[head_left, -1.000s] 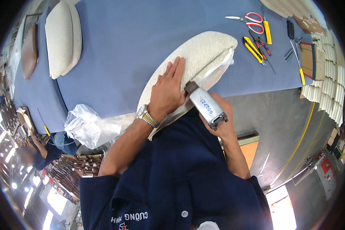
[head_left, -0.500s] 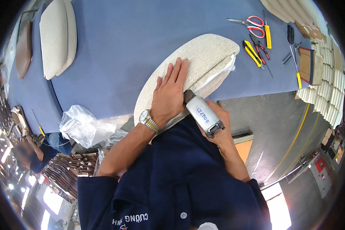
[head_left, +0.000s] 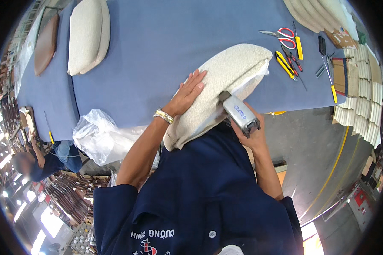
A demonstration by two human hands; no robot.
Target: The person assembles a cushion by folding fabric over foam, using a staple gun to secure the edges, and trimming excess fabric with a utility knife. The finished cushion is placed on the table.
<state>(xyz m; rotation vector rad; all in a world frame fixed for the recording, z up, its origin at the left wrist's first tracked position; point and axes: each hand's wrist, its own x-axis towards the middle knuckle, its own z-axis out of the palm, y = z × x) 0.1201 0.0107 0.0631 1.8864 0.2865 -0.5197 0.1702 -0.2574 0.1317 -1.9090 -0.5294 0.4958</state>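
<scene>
A beige fabric-covered seat cushion point(head_left: 227, 68) lies aslant at the table's front edge, its near end against my body. Along its right side the cover is parted, and white lining shows there. My left hand point(head_left: 187, 94), with a metal watch on the wrist, rests on the cushion's left edge, fingers stretched out and holding nothing. In my right hand point(head_left: 256, 135) is a silver staple gun point(head_left: 238, 111). Its dark nose meets the cushion near the parted seam; whether it presses on the fabric I cannot tell. The gun hides part of my right fingers.
Red-handled scissors point(head_left: 285, 38), a yellow utility knife point(head_left: 286, 66), pliers point(head_left: 292, 57) and yellow-handled screwdrivers point(head_left: 299, 47) lie on the blue table point(head_left: 157, 38) at right. More beige cushions point(head_left: 87, 36) stand at the far left. Clear plastic point(head_left: 98, 136) hangs by the front edge. A person point(head_left: 42, 163) works at left.
My left hand has slid from the cushion's middle to its left edge. The cushion has turned slightly, and the staple gun sits a little farther right. The whole view has shifted too.
</scene>
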